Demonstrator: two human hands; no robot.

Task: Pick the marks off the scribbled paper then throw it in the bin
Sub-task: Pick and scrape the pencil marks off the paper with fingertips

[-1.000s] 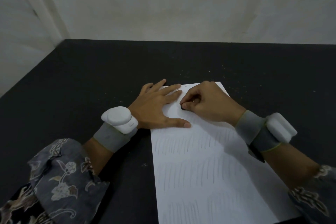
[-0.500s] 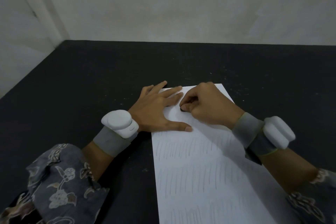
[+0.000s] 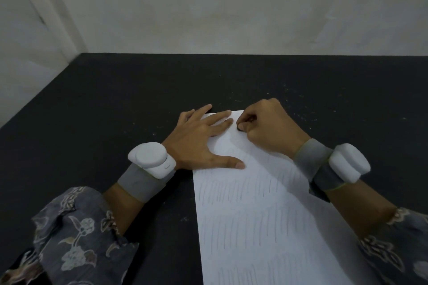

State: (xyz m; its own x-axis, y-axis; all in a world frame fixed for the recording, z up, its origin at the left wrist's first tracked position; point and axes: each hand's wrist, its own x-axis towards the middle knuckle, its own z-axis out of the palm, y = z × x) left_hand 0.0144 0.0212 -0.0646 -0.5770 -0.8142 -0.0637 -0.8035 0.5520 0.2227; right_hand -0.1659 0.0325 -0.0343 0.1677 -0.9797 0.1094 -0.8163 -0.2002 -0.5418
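scribbled paper, flat on the bench

White sheet (image 3: 261,215) with rows of faint pencil strokes, far end mostly clean, a small dark eraser (image 3: 239,129) touching it up there.

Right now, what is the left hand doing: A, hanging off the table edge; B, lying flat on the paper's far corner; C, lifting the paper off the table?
B: the left hand lies flat, fingers spread, on the far left corner of the paper.

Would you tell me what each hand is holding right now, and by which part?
The right hand pinches a small dark eraser at its fingertips; the left hand presses flat on the paper.
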